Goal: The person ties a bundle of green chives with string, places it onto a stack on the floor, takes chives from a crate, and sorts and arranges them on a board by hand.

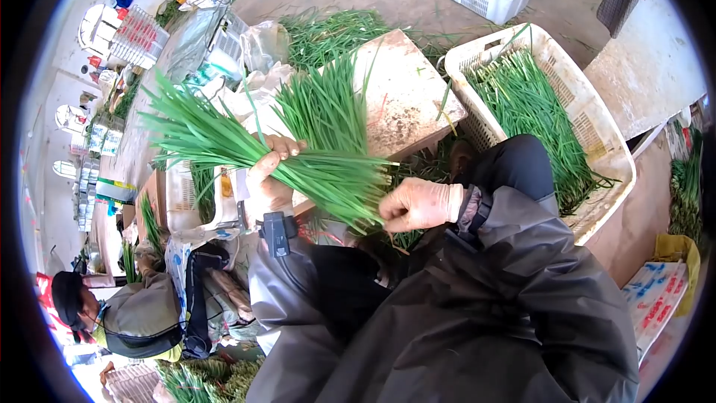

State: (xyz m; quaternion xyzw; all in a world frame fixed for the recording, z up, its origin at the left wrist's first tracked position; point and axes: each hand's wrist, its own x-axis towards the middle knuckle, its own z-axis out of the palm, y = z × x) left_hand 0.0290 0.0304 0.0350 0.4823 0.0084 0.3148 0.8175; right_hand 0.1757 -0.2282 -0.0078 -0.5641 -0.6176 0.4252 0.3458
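- The held bunch (216, 130) of long green leaves is gripped around its middle by the left hand (270, 179), above the near left corner of the bench (410, 97); this closed clasp seems chosen so that the loose blades are gathered while the cut ends are left free.
- The leaf tips are fanned out beyond the bench's left edge, where there is room for their length.
- The right hand (421, 205) is placed at the cut ends, off the near edge, with fingers curled, apparently to work on single stems; whether anything is pinched cannot be told because of blur.
- A second bunch (321, 112) is laid along the left edge, probably for easy reach.
- To the right of the bench, a crate (597, 149) is filled with stacked leaves (518, 97), pale ends mostly turned towards its far edge, presumably for neat packing.
- A loose heap (321, 30) is spread on the floor past the bench's far left corner.
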